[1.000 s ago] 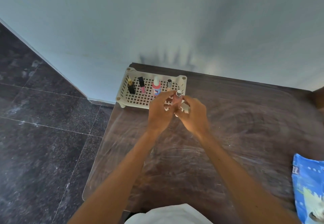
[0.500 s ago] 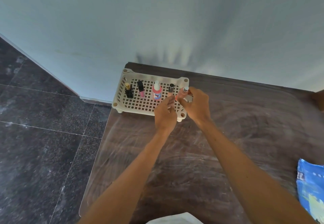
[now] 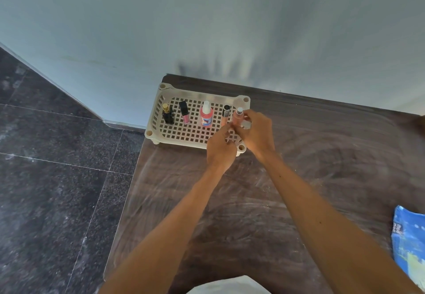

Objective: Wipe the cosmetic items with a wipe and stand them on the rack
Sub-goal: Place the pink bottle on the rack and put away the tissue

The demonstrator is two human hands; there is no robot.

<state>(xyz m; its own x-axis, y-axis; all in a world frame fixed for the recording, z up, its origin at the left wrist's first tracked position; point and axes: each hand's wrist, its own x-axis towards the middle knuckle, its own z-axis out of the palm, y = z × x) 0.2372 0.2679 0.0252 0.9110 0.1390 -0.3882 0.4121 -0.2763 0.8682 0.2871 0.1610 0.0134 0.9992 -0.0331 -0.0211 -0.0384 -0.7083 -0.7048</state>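
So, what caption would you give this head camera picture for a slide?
A left hand and right hand stand a pink bottle on a white rack.

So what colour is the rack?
It's a cream plastic grid rack, clearest in the head view.

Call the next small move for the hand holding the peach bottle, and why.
Probably set the peach bottle down on the right end of the rack and let go. The fingers of the right hand hold it upright there, beside the black-capped tube that ends the standing row. Whether its base already touches the grid is unclear.
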